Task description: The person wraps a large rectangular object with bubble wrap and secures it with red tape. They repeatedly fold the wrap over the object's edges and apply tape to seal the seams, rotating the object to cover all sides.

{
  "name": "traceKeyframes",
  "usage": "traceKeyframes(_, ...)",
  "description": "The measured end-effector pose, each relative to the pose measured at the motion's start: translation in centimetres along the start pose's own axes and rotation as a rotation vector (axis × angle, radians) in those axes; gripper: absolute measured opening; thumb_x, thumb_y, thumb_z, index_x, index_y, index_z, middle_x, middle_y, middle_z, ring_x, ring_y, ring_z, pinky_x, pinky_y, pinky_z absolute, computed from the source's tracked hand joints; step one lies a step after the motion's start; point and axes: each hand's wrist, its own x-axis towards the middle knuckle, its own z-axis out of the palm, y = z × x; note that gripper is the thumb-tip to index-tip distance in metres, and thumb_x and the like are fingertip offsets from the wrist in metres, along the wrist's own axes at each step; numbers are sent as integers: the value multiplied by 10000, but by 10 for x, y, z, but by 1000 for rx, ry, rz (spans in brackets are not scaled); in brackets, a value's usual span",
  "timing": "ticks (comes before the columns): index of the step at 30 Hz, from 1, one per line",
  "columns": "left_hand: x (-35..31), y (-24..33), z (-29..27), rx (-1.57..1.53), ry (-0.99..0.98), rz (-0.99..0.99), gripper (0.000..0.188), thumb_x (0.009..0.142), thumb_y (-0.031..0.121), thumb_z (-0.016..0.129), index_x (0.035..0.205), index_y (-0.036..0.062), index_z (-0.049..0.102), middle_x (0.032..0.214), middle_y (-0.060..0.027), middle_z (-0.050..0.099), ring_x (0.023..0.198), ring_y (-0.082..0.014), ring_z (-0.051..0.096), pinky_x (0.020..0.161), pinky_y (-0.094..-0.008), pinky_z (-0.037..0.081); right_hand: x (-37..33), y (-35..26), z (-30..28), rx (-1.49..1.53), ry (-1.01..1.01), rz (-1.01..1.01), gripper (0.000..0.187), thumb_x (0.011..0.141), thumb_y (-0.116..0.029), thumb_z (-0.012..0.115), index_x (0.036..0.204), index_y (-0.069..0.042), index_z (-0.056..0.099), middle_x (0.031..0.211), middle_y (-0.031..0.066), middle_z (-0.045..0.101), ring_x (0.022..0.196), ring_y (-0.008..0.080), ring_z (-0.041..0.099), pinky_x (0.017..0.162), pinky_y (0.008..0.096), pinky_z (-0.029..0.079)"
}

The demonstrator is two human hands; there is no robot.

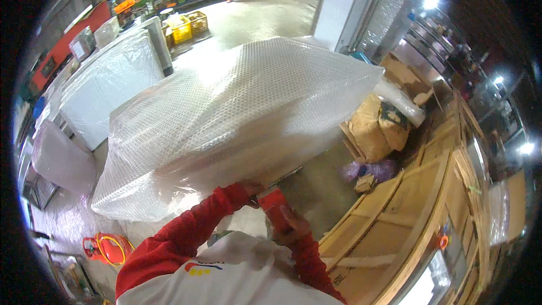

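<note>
A large, bulky object wrapped in clear bubble wrap [243,96] fills the middle, its near edge sagging toward me. My right hand [293,226] is closed around a red tape dispenser [273,203], which is partly covered by the fingers. Just left of the dispenser, my left hand [252,188] is at the near lower edge of the bubble wrap, its fingers curled in. What those fingers pinch is too small and blurred to make out. Both arms wear red sleeves.
Wooden crating with cardboard panels [389,214] runs along my right. Brown paper sacking [375,127] and purple plastic [370,170] lie beyond it. A red gas cylinder [110,248] with a yellow hose stands at lower left; wrapped panels [113,87] lean behind it.
</note>
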Motion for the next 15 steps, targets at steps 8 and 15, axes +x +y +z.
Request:
traceKeyframes(8, 46, -3, 6, 370, 183, 354, 297, 900, 227, 584, 1108, 17, 612, 979, -161, 605, 902, -289, 602, 747, -387, 527, 29, 41, -37, 92, -72, -99, 693, 671, -264, 798, 1294, -100, 541, 1121, 218, 629, 896, 411, 652, 745, 479, 551)
traceKeyframes(15, 61, 94, -24, 514, 583, 128, 127, 871, 163, 602, 898, 40, 606, 721, -142, 598, 723, -253, 619, 623, -402, 495, 54, 61, -6, 262, 1, 14, 637, 704, -299, 771, 1261, -78, 554, 1142, 226, 615, 874, 432, 633, 718, 484, 548)
